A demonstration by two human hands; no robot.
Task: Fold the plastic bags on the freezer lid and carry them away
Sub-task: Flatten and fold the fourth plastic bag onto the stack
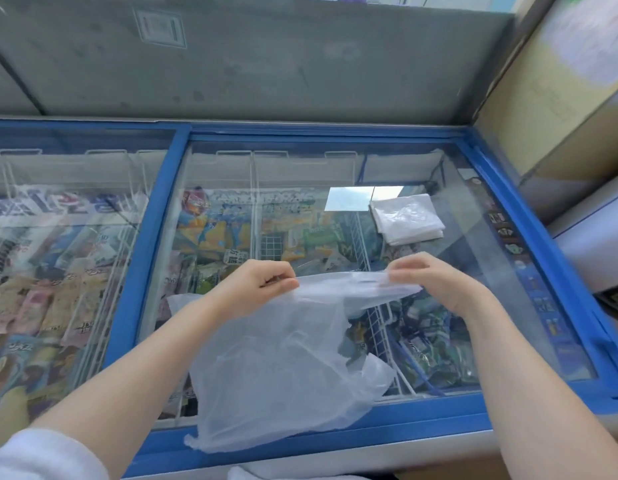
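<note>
Your left hand (262, 285) and right hand (428, 282) are pinching the plastic bag's (283, 358) top edge, fingers curled tight, above the freezer lid (480, 237). Be keeping it taut, lowering it flat before creasing toward the folded stack (408, 218).

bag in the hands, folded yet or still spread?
Spread, not folded. The plastic bag hangs loose and crumpled over the freezer lid, with the left hand and right hand pinching its top edge.
</note>
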